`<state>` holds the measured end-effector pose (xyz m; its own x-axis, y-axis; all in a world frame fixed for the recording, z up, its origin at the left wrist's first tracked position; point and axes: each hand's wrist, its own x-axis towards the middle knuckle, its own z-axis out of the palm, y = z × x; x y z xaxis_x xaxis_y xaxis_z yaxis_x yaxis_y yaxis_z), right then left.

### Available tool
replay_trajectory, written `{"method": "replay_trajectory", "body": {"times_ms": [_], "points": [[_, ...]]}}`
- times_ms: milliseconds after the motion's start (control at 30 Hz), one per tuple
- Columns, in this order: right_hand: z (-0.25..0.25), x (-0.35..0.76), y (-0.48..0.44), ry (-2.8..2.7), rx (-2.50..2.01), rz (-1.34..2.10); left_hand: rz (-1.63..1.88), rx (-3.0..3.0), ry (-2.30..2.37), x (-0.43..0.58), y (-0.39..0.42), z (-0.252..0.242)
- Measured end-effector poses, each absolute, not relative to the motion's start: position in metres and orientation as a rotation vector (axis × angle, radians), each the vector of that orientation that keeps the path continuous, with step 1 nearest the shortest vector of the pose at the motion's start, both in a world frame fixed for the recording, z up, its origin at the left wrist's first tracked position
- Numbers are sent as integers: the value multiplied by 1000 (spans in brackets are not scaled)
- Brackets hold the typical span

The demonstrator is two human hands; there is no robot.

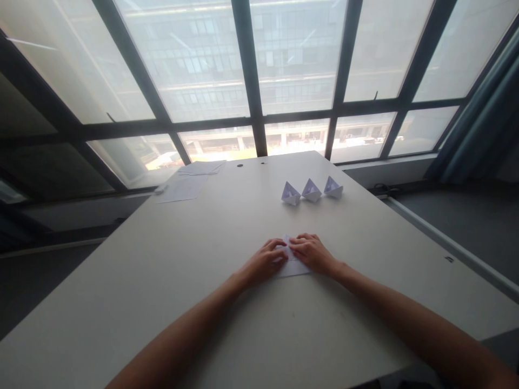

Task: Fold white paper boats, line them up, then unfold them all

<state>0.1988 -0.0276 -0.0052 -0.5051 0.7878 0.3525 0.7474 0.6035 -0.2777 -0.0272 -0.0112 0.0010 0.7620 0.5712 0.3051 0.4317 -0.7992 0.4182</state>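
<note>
The **left hand** [265, 261] and **right hand** [310, 254] met over a **folded sheet of white paper** [294, 266], which lay on a **pale table** [170, 275] directly under the fingertips. The **left fingers** [278, 250] were bent and close together, curled over the paper's left side. The **right fingers** [299, 243] were also closed up, lying across its upper right side, with their tips almost touching the left fingertips. Both sets touched the paper, but I could not tell whether they pinched it or only pressed it down. Well ahead of the fingers and slightly right, **three origami paper boats** [311, 190] stood in a row. Farther ahead and left of the fingers lay **loose sheets of paper** [182, 189].
</note>
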Motion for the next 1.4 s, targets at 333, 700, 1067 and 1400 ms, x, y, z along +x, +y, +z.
{"method": "replay_trajectory", "body": {"times_ms": [333,700,1067,1400], "points": [[-10,196,-23,-2370,-1118,158,467,2673,793,-32,-13,9],[-14,197,-22,-2242,-1246,146,302,2865,705,-31,-22,6],[0,207,-41,-2443,-1209,233,219,2869,688,-33,-27,9],[9,227,-37,-2633,-1022,574,218,2871,738,-32,-25,4]]}}
